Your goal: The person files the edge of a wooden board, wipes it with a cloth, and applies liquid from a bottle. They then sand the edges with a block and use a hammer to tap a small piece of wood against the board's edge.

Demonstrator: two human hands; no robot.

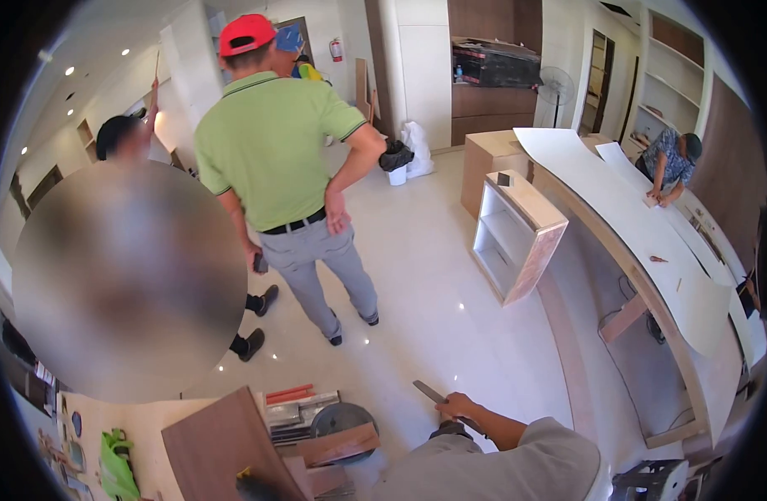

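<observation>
My right hand [460, 407] is closed around a flat grey metal blade-like tool [429, 391], which looks like a file. The tool points away to the upper left over the white floor, and its handle is hidden in my fingers. My left hand does not show. To the left of my body lies a brown wood panel [220, 442] on a workbench. A dark and yellow object [254, 486], perhaps a tool, sits at the panel's lower edge. Beside it are a reddish board [340, 444] and a round dark bucket or lid [346, 417].
A person in a green shirt [275, 150] stands ahead, with others nearby; part of the left is blurred. On the right, a person [672, 159] leans over a long curved counter [601, 179] with white sheets. An open wooden cabinet [517, 238] stands on the floor [425, 309].
</observation>
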